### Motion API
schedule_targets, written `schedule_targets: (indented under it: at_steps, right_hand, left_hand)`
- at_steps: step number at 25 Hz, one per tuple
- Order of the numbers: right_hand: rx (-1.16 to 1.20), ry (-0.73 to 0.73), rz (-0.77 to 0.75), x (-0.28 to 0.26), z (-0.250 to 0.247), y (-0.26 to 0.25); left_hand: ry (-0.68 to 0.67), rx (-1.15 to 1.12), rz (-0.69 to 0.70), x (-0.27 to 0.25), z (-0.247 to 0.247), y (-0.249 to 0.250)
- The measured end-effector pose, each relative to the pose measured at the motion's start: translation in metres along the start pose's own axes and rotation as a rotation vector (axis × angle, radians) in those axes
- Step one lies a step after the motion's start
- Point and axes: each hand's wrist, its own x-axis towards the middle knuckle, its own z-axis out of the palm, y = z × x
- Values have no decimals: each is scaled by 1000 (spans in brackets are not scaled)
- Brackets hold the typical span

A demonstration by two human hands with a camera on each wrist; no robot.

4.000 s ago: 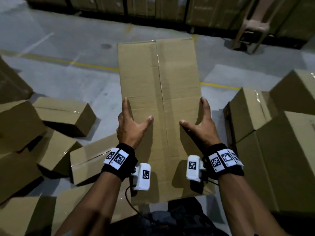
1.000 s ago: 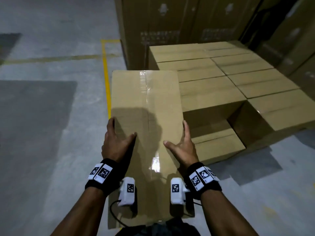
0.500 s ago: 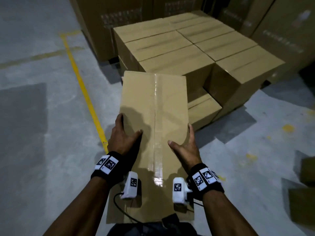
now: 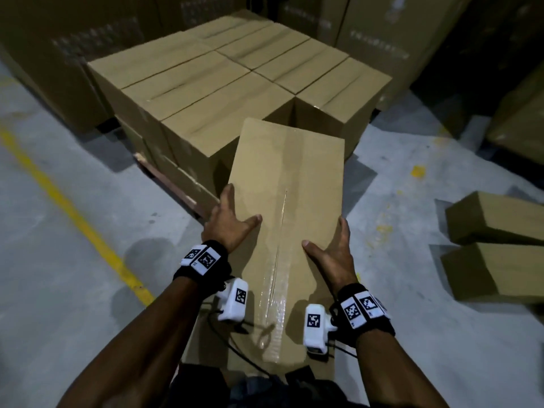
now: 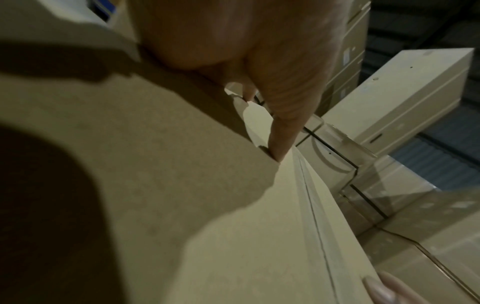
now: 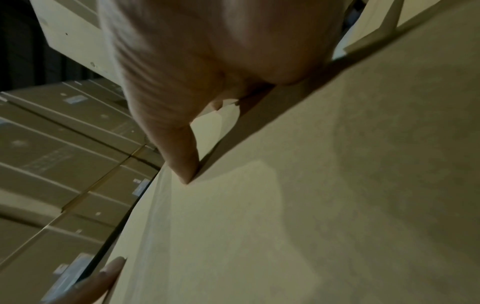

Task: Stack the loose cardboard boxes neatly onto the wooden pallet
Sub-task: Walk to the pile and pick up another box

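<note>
- Nearest the camera, two bare forearms reach forward, each with a black wrist band carrying white square-patterned markers and a small white camera
- The left hand (image 4: 228,223) presses the left long side of a long carried box (image 4: 287,207), fingers straight down the side out of sight, thumb spread flat across the top
- The right hand (image 4: 334,251) mirrors it on the right long side, thumb lying on top; neither hand curls round anything, the box is squeezed between the two palms
- The carried box is held lengthwise, pointing away from the person, a strip of clear tape (image 4: 276,278) along its top seam (both wrist views show only a thumb resting on pale cardboard)
- Its far end hangs over a gap in the near corner of the stack of boxes (image 4: 206,92), where the top layer is missing one box
- A strip of the wooden pallet (image 4: 169,184) shows under the stack's near left edge
- Judging from this, the step in hand is lowering the box into that gap; it looks best to square its long sides with the neighbouring boxes first, set the far end down, then slide the hands back so the fingers are not trapped
- To the right, two loose boxes (image 4: 497,245) lie on the grey concrete floor (image 4: 73,290), well apart from the pallet
- A yellow line (image 4: 73,219) crosses the floor at left
- Farthest off, tall dark cartons (image 4: 397,39) stand behind the stack
</note>
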Motion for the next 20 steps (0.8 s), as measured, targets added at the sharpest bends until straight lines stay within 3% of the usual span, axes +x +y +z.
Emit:
schedule_targets:
  at_steps: [6,10,20]
  right_hand:
    - [110,169,75,39,58,-44]
    - [124,258,85,59,84,-75]
    - [173,329,156,136,118,-92]
  left_hand:
    - [-186,-44,137,110,-29,13]
    - [-223,-39,223,163,-52,28]
    - [-310,94,242,267,-39,54]
